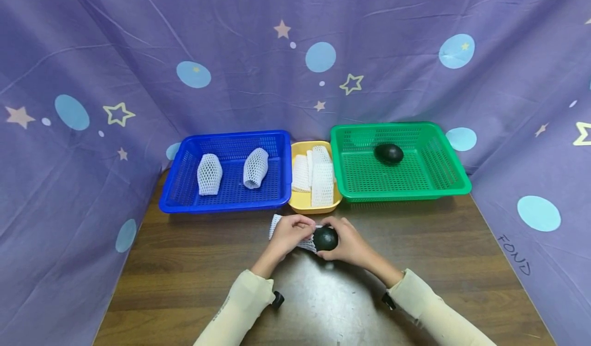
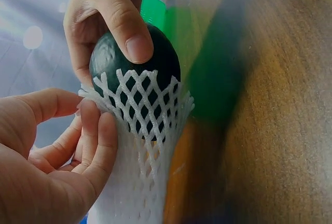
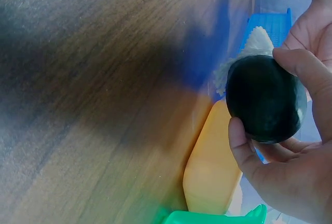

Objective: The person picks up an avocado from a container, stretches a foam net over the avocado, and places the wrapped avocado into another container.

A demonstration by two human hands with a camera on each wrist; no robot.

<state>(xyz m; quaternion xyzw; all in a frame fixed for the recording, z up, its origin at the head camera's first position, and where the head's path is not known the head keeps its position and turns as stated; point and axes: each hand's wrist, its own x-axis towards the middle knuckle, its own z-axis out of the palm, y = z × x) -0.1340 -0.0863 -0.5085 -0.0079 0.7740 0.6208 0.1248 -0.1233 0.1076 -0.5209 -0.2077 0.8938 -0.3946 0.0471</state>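
Note:
My right hand (image 1: 343, 241) grips a dark green avocado (image 1: 325, 238), thumb on one side and fingers on the other. In the left wrist view, the lower part of the avocado (image 2: 135, 53) sits inside the mouth of a white foam net sleeve (image 2: 142, 105), whose mesh spreads round it. My left hand (image 1: 291, 233) pinches the rim of that sleeve between thumb and fingers. The rest of the sleeve hangs slack past the avocado. In the right wrist view, the bare end of the avocado (image 3: 264, 99) faces the camera, with the sleeve behind it.
A blue basket (image 1: 226, 205) at the back left contains two netted fruits (image 1: 210, 174). Beside it, a yellow tray (image 1: 302, 202) bears several foam sleeves (image 1: 322, 182). The green basket (image 1: 401, 193) at the back right holds another avocado (image 1: 389, 154). A purple curtain (image 1: 258, 100) surrounds the wooden table (image 1: 184, 264).

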